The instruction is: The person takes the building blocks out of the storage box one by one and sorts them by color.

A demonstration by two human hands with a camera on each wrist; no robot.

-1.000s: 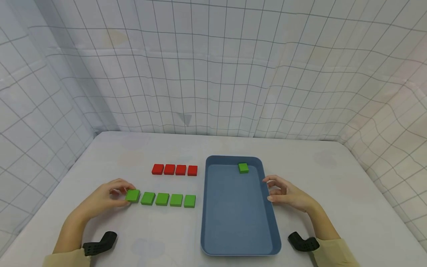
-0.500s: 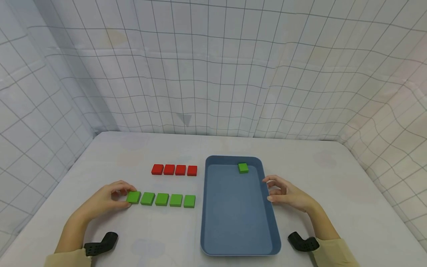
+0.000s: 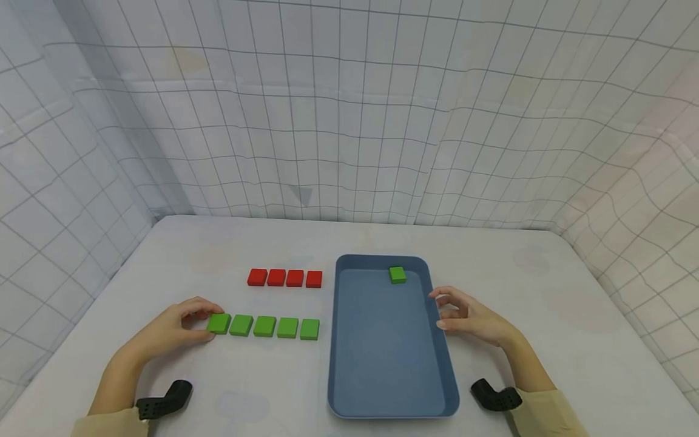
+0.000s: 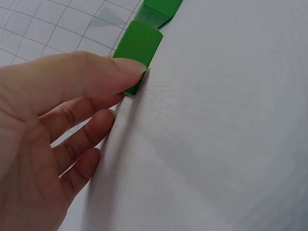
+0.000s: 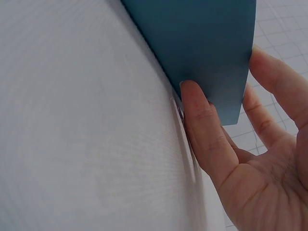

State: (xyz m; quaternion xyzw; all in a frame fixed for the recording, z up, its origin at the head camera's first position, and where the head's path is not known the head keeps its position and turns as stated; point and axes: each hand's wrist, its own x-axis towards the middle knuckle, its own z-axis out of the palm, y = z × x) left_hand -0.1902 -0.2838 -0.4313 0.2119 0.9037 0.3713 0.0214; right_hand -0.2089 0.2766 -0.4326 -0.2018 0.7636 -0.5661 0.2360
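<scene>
At the left end of a row of green square blocks, my left hand (image 3: 175, 328) pinches the end green block (image 3: 219, 323) between thumb and fingers. In the left wrist view the thumb lies over the side of this green block (image 4: 139, 43), low at the white table surface, with a neighbouring block (image 4: 161, 9) just beyond it. My right hand (image 3: 472, 318) is at the right side of a blue tray (image 3: 451, 376), fingers loosely bent. The right wrist view has its thumb against the tray's outer wall (image 5: 202, 48) and a fingertip at the rim.
Several more green blocks (image 3: 264, 326) continue the row toward the tray. Behind them several red blocks (image 3: 295, 278) form a second row. One green block (image 3: 397, 275) sits inside the tray near its far right corner. A gridded white curtain (image 3: 349, 121) stands behind the table.
The left hand has shifted slightly right with the end green block, which now sits a little nearer the row. The right hand and tray stay where they were.
</scene>
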